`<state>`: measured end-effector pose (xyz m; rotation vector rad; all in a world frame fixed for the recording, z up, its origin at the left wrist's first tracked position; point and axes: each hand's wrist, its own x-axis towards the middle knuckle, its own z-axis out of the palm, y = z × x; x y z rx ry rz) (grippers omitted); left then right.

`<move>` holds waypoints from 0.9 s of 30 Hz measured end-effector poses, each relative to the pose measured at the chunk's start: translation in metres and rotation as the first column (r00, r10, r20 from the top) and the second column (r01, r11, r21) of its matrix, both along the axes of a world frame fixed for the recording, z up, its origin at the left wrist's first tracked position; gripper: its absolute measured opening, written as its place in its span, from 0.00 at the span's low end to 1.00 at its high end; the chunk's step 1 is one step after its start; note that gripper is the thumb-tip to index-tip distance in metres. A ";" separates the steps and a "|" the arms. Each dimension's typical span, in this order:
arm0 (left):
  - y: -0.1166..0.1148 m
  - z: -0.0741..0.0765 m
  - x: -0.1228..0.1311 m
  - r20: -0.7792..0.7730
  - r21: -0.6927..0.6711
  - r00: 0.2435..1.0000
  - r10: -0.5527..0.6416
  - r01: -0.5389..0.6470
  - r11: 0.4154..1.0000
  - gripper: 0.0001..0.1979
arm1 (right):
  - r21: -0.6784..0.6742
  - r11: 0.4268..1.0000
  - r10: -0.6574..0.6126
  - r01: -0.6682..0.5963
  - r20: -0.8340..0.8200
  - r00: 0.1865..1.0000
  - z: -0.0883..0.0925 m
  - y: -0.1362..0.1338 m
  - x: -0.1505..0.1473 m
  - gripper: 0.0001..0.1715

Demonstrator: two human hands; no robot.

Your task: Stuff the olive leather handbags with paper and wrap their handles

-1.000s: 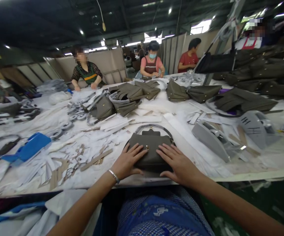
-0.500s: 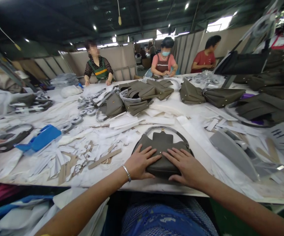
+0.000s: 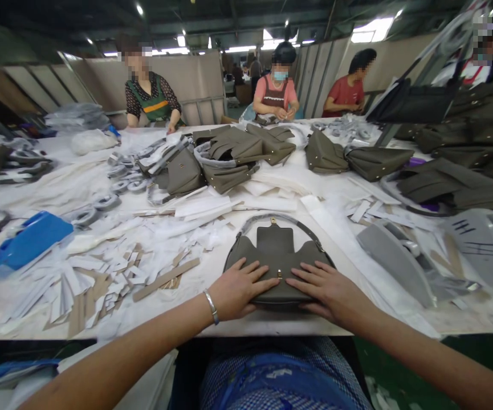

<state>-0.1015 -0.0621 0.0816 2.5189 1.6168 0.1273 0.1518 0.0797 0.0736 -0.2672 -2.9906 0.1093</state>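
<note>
A dark olive handbag (image 3: 272, 250) lies flat on the table in front of me, its wrapped handle arching away from me. Its flap tab points to the far side with a gold clasp piece at the tip, and another small gold fitting sits on the bag's front. My left hand (image 3: 240, 289), with a silver bangle at the wrist, rests flat on the left half of the bag, fingers spread. Flat on the right half lies my right hand (image 3: 331, 289), its fingers stretched toward the middle. Neither hand is wrapped around anything.
Paper and card scraps (image 3: 101, 279) are strewn on the left, beside a blue plastic piece (image 3: 28, 239). More olive bags (image 3: 229, 148) are heaped across the middle. Grey plastic-covered shapes (image 3: 394, 262) lie right. A black bag (image 3: 417, 102) hangs at upper right. Co-workers (image 3: 274, 94) stand opposite.
My hands have slid slightly apart on the bag, showing more of its front fitting. The view has shifted a little, and the co-worker at left has leaned.
</note>
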 end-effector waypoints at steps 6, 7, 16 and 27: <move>-0.014 -0.048 0.001 0.058 0.095 0.991 0.124 -0.129 0.987 0.28 | 0.083 0.994 -0.064 0.077 -0.143 0.988 -0.036 -0.021 0.005 0.29; -0.015 -0.049 0.002 0.079 0.091 0.987 0.142 -0.149 0.985 0.28 | 0.080 0.993 -0.077 0.091 -0.166 0.983 -0.041 -0.024 0.006 0.29; 0.003 -0.010 0.019 0.090 -0.008 0.980 0.175 -0.175 0.985 0.36 | -0.091 0.984 -0.151 0.154 0.034 0.988 0.005 -0.019 -0.013 0.37; -0.011 -0.052 0.013 0.031 0.206 0.991 0.128 -0.132 0.970 0.28 | 0.134 0.984 -0.100 0.118 -0.131 0.986 -0.050 -0.027 0.003 0.38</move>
